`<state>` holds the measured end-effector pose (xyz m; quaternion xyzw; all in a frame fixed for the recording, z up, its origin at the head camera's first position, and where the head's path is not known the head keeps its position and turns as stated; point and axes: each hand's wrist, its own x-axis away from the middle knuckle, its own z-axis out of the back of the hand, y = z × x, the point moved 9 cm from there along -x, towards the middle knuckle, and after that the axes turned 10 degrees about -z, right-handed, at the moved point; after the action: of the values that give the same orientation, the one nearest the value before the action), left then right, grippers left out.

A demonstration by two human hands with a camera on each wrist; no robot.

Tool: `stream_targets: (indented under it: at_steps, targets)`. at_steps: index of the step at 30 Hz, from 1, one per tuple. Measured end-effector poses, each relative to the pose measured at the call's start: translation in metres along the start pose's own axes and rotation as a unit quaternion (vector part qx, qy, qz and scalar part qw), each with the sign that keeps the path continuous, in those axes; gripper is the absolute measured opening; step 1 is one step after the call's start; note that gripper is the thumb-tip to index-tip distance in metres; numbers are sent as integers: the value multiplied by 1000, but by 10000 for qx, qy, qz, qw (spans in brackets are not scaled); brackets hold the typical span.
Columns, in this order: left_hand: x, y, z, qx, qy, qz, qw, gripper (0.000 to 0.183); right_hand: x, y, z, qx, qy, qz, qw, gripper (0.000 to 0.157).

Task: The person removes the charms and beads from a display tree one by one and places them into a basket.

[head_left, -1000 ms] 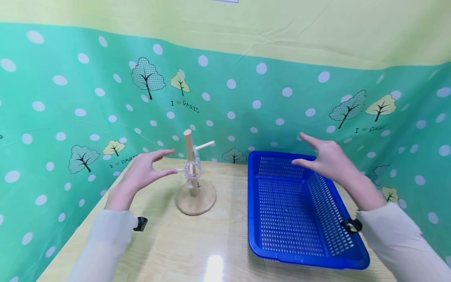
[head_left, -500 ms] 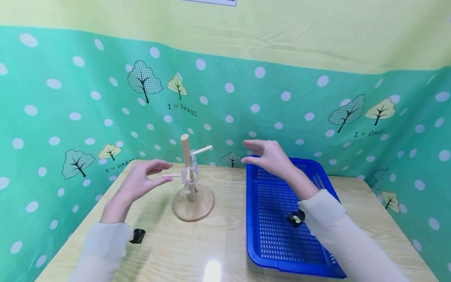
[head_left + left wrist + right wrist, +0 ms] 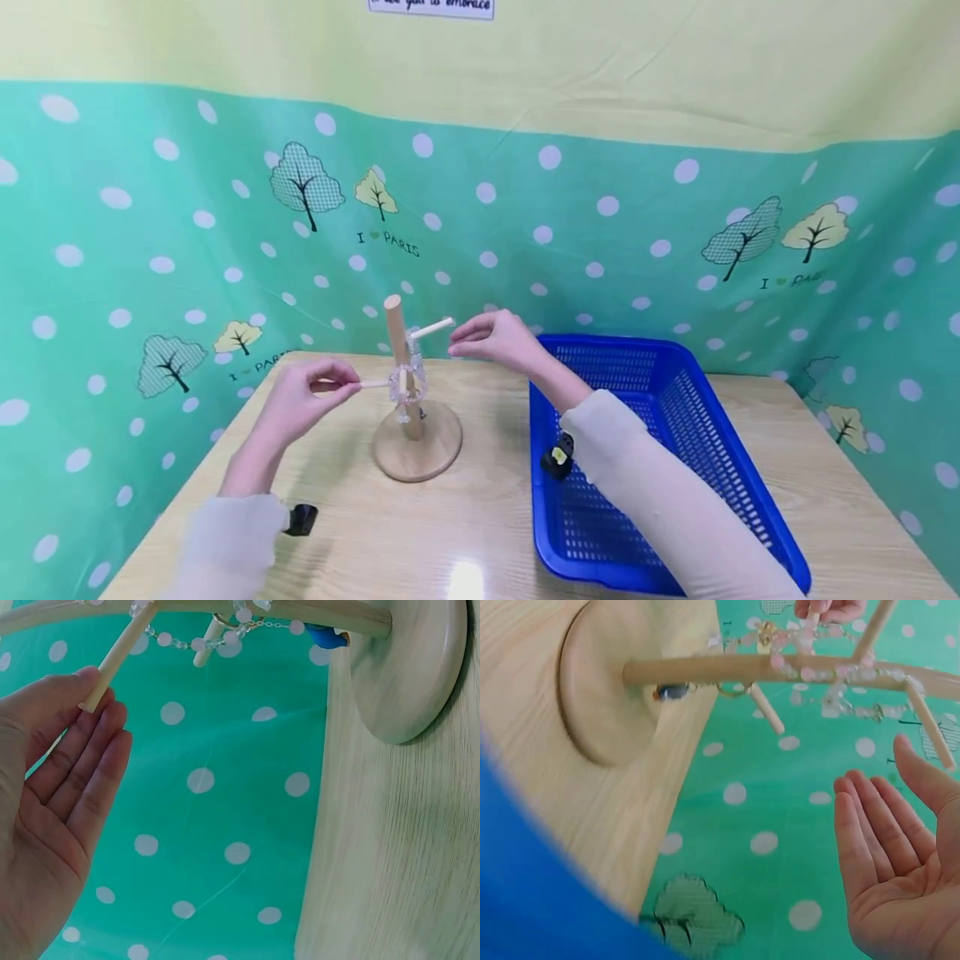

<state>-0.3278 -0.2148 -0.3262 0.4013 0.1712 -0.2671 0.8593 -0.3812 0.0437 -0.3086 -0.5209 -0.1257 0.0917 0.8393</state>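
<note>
A wooden peg stand (image 3: 417,450) with a round base and upright post stands on the table. My left hand (image 3: 302,398) pinches the end of its left peg (image 3: 120,661) between thumb and fingers. Bracelets of pink and clear beads (image 3: 808,673) hang on the pegs around the post. Lower down, a metal ring with a small dark blue charm (image 3: 675,691) hangs from a short peg. My right hand (image 3: 501,340) is beside the tip of the upper right peg (image 3: 435,327), fingers extended and thumb apart, holding nothing in the right wrist view.
A blue perforated plastic basket (image 3: 542,533) stands on the table right of the stand, under my right forearm. Behind the wooden table (image 3: 360,550) hangs a green and yellow curtain (image 3: 615,242) with dots and trees. Both wrists wear small black devices.
My right hand has moved left from over the basket to the upper right peg. My left thumb and fingers, apart earlier, have come together on the left peg's end.
</note>
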Motion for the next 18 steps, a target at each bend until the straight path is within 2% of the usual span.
stream_targets:
  at_steps: [5,8,18]
  targets:
    - [13,-1,-3,58,74,127,9999,6,-4,11,-32,-627,-425,-532,9957,28]
    - [13,0,-3,43,63,133,9999,5,-5,14,-45,-875,-574,-698,9921,27]
    - [0,0,-1,30,-7,100,9999,8,-17,8,-54,-1228,-627,-718,9878,24]
